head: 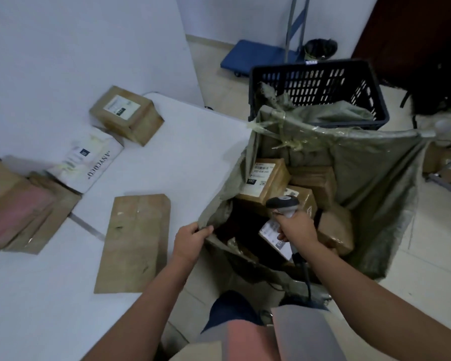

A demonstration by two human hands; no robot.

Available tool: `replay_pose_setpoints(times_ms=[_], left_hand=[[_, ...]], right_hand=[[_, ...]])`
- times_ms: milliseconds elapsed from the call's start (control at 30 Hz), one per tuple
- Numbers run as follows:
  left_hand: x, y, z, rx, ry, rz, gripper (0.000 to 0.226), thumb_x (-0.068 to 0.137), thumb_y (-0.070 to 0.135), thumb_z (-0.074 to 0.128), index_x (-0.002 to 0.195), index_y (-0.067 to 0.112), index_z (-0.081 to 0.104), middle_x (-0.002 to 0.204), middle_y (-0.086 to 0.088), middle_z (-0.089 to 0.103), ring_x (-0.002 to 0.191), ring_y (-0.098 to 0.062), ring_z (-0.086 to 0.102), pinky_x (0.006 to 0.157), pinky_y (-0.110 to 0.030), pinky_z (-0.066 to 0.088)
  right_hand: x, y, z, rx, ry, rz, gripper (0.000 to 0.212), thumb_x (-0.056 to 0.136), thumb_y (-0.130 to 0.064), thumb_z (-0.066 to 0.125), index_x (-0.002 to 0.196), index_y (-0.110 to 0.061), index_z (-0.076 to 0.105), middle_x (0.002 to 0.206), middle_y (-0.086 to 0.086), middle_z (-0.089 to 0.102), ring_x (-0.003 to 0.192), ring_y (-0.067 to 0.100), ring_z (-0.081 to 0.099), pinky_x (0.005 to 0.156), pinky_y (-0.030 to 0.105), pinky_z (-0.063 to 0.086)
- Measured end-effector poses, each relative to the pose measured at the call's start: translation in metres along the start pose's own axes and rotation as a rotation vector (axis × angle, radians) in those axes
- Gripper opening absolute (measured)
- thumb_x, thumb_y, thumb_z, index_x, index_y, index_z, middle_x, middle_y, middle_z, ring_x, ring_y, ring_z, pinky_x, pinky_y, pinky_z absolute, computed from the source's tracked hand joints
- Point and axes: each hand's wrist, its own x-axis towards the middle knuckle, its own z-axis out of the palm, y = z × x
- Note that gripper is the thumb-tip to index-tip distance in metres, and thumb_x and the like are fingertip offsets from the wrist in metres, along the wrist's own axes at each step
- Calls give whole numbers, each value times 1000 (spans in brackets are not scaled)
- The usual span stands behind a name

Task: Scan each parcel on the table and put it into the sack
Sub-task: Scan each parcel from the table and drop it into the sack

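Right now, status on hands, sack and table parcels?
Left hand grips the sack rim, holding it open. Right hand grips the scanner over boxes inside. Flat brown parcel nearest on the table; path unobstructed.

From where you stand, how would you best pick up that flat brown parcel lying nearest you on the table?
Take the flat brown parcel by its long right edge, coming from the sack side. It lies flat and thin, so fingers probably need to slide under while the thumb presses on top.

Left-edge parcel (8, 201): cut off by frame | label print on sack parcels (263, 178): too blurred to read | scanner (284, 204) handle: hidden within right hand (296, 227) | sack (375, 178) bottom: hidden in shadow.
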Motion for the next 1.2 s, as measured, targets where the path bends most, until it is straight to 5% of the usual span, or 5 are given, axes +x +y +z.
replay_pose_setpoints(times_ms=[167,567,800,967,1200], left_hand=[[-13,-19,-16,212,-38,-5,40,74,32,69,49,15,43,50,4,41,58,-18,42,59,-33,27],[10,-46,16,818,-283,40,32,96,39,54,75,17,47,89,-4,59,96,-27,59,76,-33,40],[34,-62,48,875,-453,-7,33,95,34,53,115,11,65,118,-12,67,109,-31,63,91,-37,51],[41,-65,58,899,-497,-9,38,96,36,49,120,10,62,121,-13,64,112,-32,61,95,-39,50],[46,-65,65,839,-562,-38,38,96,35,51,121,10,63,125,-14,63,115,-32,60,96,-38,50]], right_hand=[[-12,-6,19,-2,0,8,42,88,-43,64,81,-3,67,66,8,70,55,20,70,61,38,60],[-37,-3,33,-13,26,27,31,90,-37,64,82,-7,66,69,10,69,52,17,66,49,25,47],[-44,-11,28,-35,39,33,32,91,-35,65,78,-5,65,60,4,66,44,10,62,47,21,47],[-40,-9,24,-30,30,35,36,90,-35,66,72,-3,68,63,12,70,58,21,69,65,35,60],[-39,-23,29,41,9,10,26,91,-26,66,77,-5,62,61,11,63,51,21,63,57,34,53]])
